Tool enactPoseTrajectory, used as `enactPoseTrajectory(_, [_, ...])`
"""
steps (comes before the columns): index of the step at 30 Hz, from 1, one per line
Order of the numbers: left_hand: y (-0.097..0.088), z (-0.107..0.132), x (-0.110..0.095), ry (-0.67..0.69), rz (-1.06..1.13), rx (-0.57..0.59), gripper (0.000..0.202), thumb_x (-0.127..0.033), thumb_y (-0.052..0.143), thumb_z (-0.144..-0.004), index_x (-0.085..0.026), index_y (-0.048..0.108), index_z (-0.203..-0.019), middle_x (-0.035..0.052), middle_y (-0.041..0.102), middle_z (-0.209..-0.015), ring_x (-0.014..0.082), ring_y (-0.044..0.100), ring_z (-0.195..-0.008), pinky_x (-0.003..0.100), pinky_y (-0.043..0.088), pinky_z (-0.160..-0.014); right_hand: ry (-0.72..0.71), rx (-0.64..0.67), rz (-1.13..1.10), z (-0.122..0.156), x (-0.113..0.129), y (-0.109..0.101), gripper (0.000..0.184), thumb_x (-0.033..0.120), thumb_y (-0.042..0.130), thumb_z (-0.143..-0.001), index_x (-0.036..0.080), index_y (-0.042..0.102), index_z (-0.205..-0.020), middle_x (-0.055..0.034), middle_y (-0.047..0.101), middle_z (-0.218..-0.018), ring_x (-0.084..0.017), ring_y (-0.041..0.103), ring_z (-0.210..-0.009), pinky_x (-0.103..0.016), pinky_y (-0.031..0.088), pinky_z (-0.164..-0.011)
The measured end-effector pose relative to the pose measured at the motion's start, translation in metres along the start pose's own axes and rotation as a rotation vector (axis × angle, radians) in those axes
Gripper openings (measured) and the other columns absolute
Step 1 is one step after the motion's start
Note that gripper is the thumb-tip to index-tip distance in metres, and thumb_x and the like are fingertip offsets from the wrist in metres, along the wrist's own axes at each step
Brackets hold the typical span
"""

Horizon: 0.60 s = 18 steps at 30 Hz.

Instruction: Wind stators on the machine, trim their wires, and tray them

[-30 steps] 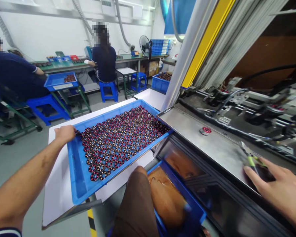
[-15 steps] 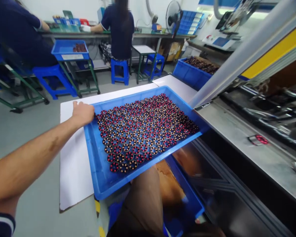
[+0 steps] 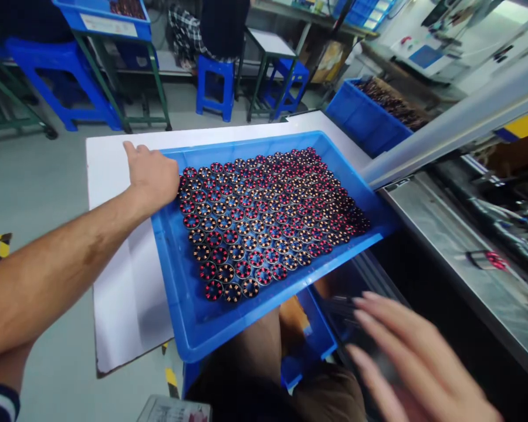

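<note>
A blue plastic tray (image 3: 176, 328) sits tilted in view on a white board. Inside it stand many small round motor stators (image 3: 250, 242), set in rows, with red or copper-coloured windings. My left hand (image 3: 153, 176) is closed over the tray's far left edge, its fingertips hidden past the rim beside the nearest stators. At the lower right, my right hand (image 3: 416, 357) is in the air, blurred, fingers stretched out and nothing in them. It is below the tray's near right side, apart from it.
A metal machine bed (image 3: 457, 234) at right bears one red-wound part (image 3: 488, 259). A grey post (image 3: 457, 123) rises behind the tray's right corner. A blue bin (image 3: 361, 120) of parts stands beyond. Under the tray is another blue bin (image 3: 305, 357). Stools and seated people are behind.
My right hand has come into view at the lower right. The view has tipped downward, and a clear box shows at the bottom edge. My left hand stays on the tray's edge.
</note>
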<state>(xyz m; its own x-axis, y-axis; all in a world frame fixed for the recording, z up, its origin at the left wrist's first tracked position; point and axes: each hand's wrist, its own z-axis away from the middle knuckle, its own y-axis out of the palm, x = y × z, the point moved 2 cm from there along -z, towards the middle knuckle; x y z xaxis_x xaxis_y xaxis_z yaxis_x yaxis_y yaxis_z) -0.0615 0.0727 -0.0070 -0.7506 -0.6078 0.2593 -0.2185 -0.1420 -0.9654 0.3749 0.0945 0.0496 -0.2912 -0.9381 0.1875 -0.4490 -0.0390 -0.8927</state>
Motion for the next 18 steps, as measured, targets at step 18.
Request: enactPoseTrajectory(18, [-0.002, 0.004, 0.004, 0.013, 0.065, -0.013, 0.033, -0.013, 0.04, -0.086, -0.001, 0.07, -0.095, 0.021, 0.066, -0.101, 0.0385, 0.049, -0.116, 0.058, 0.027, -0.1, -0.171, 0.179, -0.303, -0.048, 0.056, 0.105, 0.037, 0.026, 0.063, -0.088, 0.008, 0.06, -0.12, -0.0186, 0.069, -0.116, -0.031, 0.06, -0.119, -0.051, 0.055, -0.094])
